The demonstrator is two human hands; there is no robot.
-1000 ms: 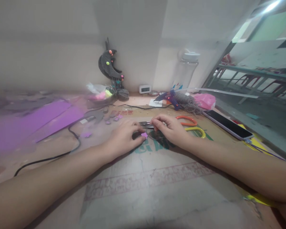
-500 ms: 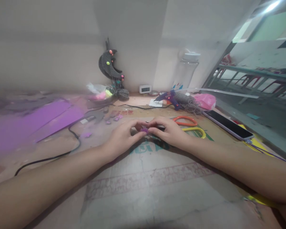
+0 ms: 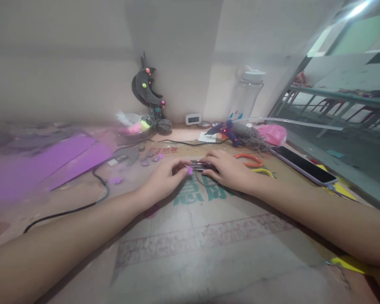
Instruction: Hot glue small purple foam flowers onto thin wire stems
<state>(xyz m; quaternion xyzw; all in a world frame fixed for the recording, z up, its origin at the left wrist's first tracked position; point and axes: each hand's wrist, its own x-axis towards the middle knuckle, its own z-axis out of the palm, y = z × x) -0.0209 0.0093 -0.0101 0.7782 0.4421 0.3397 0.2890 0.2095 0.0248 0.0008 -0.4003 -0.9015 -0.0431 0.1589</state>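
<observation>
A small purple flower-shaped piece [image 3: 189, 170] is pinched between the thumb and fingers of my left hand [image 3: 164, 179]. Just right of it, my right hand [image 3: 229, 171] is low over the cardboard, thumb and fingers curled about a narrow silvery metal piece [image 3: 196, 165]. Its right end is hidden under the hand, so I cannot tell what it belongs to. A faint round outline shows below my right fingers. Behind that hand are an orange handle loop [image 3: 248, 160] and a yellow handle loop [image 3: 262, 172]. Several little purple pieces [image 3: 158, 157] lie beyond my left hand.
Purple sheets [image 3: 82, 160] and a black cord [image 3: 66, 210] are on the left. At the back stand a grey crescent ornament [image 3: 145, 86], a small digital clock [image 3: 193, 119] and a clear bottle [image 3: 247, 97]. A glue gun [image 3: 226, 130] and phone [image 3: 304, 165] lie right.
My right hand has come away from the purple piece and moved slightly right, onto the metal piece. My left hand now holds the purple piece alone, a little further left.
</observation>
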